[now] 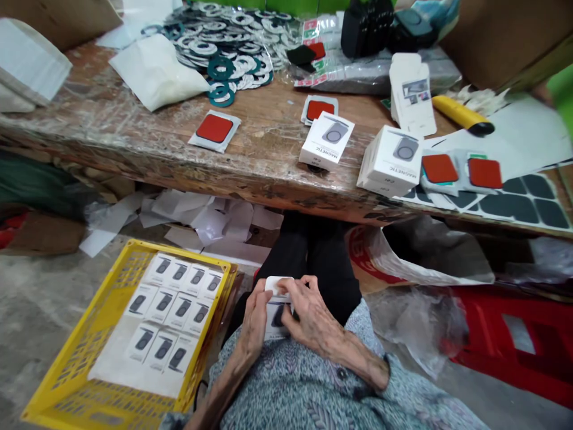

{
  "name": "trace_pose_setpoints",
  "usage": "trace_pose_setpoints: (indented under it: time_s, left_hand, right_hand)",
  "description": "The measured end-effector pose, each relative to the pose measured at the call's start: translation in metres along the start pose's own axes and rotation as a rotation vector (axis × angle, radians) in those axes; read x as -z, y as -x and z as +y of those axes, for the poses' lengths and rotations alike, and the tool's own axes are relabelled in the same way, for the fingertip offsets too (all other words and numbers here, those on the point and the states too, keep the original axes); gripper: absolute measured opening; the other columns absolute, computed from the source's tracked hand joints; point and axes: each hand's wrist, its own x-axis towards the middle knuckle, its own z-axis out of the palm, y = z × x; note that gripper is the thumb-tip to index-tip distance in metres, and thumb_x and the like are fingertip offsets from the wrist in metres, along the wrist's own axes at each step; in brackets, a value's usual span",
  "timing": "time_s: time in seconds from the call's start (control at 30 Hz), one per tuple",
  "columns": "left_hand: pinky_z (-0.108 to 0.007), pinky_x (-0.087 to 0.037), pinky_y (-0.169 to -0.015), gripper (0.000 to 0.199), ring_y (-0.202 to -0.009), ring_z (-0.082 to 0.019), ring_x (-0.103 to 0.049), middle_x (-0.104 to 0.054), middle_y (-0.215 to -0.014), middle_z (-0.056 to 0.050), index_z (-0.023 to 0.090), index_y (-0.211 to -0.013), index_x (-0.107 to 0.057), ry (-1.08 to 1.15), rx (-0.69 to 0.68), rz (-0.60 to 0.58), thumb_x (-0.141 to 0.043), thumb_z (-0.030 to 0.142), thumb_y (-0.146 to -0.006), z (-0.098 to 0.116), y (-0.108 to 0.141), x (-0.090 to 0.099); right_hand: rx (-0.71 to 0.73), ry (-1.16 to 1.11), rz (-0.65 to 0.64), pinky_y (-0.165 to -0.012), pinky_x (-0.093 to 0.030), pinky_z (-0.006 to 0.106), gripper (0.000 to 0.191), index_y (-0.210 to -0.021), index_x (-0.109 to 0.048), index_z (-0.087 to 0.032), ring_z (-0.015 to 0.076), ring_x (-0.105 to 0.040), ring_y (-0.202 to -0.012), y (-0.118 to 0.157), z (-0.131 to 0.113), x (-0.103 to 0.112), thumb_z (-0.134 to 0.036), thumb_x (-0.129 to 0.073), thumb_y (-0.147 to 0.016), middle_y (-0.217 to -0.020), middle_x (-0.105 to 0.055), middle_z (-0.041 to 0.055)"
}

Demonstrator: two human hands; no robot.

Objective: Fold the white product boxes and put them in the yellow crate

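Note:
A small white box [275, 331] with a dark device printed on it rests at my lap, its top flap raised. My left hand [256, 319] grips its left side, thumb near the flap. Fingers of my right hand [308, 307] press on the flap and the box's right side. What lies inside the box is hidden. To the left, a yellow crate [76, 340] holds several similar boxes in rows on a white sheet. On the bench, a white box [326, 140] and a stack of boxes [391, 161] stand near the front edge.
The worn wooden bench [268, 131] carries red square pads in wrappers [215, 128], a heap of rings [224, 42], an unfolded carton [412, 92], a yellow cutter [463, 114] and black devices [367, 30]. Below are an open bag [430, 257] and a red plastic object [514, 358].

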Motion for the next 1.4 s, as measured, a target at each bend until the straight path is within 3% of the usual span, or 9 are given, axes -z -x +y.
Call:
trace_pose_setpoints:
  time_s: [0.27, 0.53, 0.63, 0.7, 0.83, 0.97, 1.1, 1.23, 1.4]
  left_hand:
    - [-0.037, -0.053, -0.084, 0.038, -0.088, -0.022, -0.067, -0.067, -0.091, -0.002, 0.023, -0.108, -0.05, 0.039, -0.094, -0.092, -0.065, 0.038, -0.076, -0.005, 0.004, 0.007]
    - [-0.032, -0.055, -0.087, 0.026, -0.094, -0.018, -0.069, -0.069, -0.098, -0.004, 0.02, -0.105, -0.055, -0.01, -0.305, -0.137, -0.066, 0.031, -0.084, -0.038, 0.0, 0.018]
    - [-0.027, -0.055, -0.068, 0.025, -0.075, -0.016, -0.068, -0.07, -0.083, -0.001, 0.021, -0.098, -0.058, -0.001, -0.193, -0.12, -0.068, 0.037, -0.083, -0.033, 0.0, 0.021]
    - [-0.025, -0.053, -0.059, 0.024, -0.065, -0.015, -0.065, -0.068, -0.073, 0.001, 0.02, -0.089, -0.058, 0.025, -0.129, -0.085, -0.068, 0.042, -0.081, -0.029, -0.001, 0.022]
    - [-0.023, -0.048, -0.054, 0.029, -0.06, -0.013, -0.058, -0.062, -0.065, 0.003, 0.02, -0.075, -0.057, 0.033, -0.083, -0.026, -0.068, 0.046, -0.08, -0.022, 0.0, 0.02]
    - [-0.022, -0.048, -0.061, 0.022, -0.066, -0.011, -0.056, -0.06, -0.075, 0.006, 0.023, -0.094, -0.055, 0.116, -0.056, 0.002, -0.067, 0.036, -0.08, -0.015, 0.005, 0.017]
    - [-0.023, -0.048, -0.062, 0.02, -0.068, -0.012, -0.057, -0.061, -0.08, 0.005, 0.025, -0.104, -0.054, 0.109, -0.04, -0.172, -0.059, 0.031, -0.086, -0.011, 0.002, 0.023]
    - [-0.027, -0.049, -0.071, 0.012, -0.078, -0.015, -0.06, -0.061, -0.084, 0.0, 0.02, -0.087, -0.064, -0.135, -0.367, -0.231, -0.063, 0.032, -0.086, -0.014, -0.009, 0.034]
    - [-0.03, -0.051, -0.078, 0.008, -0.085, -0.017, -0.063, -0.064, -0.088, -0.002, 0.02, -0.086, -0.067, -0.24, -0.446, -0.203, -0.065, 0.028, -0.083, -0.016, -0.015, 0.04]
  right_hand:
    - [0.074, 0.199, 0.0, -0.087, -0.034, 0.045, 0.036, -0.108, -0.058, -0.017, 0.0269, -0.051, -0.098, -0.002, 0.0, -0.003, -0.004, -0.046, -0.076, -0.104, -0.062, 0.0112]
    - [0.063, -0.068, -0.101, -0.099, -0.039, 0.047, 0.037, -0.114, -0.056, -0.018, 0.0238, -0.059, -0.102, 0.002, 0.008, -0.001, -0.006, -0.044, -0.08, -0.104, -0.065, 0.0086]
    - [-0.153, -0.21, 0.086, -0.102, -0.043, 0.045, 0.034, -0.121, -0.056, -0.022, 0.0254, -0.056, -0.118, 0.01, 0.012, -0.002, -0.014, -0.043, -0.09, -0.125, -0.06, 0.0115]
    - [-0.416, -0.435, 0.187, -0.094, -0.048, 0.041, 0.023, -0.112, -0.059, -0.022, 0.0239, -0.062, -0.108, 0.014, 0.014, -0.005, -0.026, -0.042, -0.097, -0.113, -0.064, 0.0096]
    - [-0.738, -1.001, 0.116, -0.067, -0.046, 0.029, 0.034, -0.087, -0.058, -0.021, 0.0153, -0.057, -0.069, 0.012, 0.017, -0.015, -0.055, -0.06, -0.089, -0.073, -0.059, -0.0009]
    - [-0.865, -1.315, 0.024, -0.061, -0.04, 0.025, 0.04, -0.085, -0.052, -0.022, 0.0127, -0.05, -0.064, 0.002, 0.016, -0.017, -0.05, -0.078, -0.071, -0.067, -0.052, -0.0053]
    - [-0.605, -1.012, -0.005, -0.07, -0.046, 0.03, 0.016, -0.097, -0.057, -0.024, 0.0152, -0.055, -0.077, -0.001, 0.014, -0.006, -0.036, -0.062, -0.087, -0.084, -0.057, -0.0016]
    - [-0.156, -0.466, -0.033, -0.092, -0.048, 0.039, 0.017, -0.099, -0.063, -0.023, 0.0208, -0.058, -0.101, 0.004, 0.018, 0.004, -0.035, -0.052, -0.099, -0.107, -0.062, 0.0055]
    - [-0.163, -0.439, -0.075, -0.078, -0.05, 0.031, 0.01, -0.094, -0.059, -0.021, 0.0166, -0.06, -0.088, 0.0, 0.023, 0.006, -0.028, -0.054, -0.099, -0.095, -0.062, 0.0031]
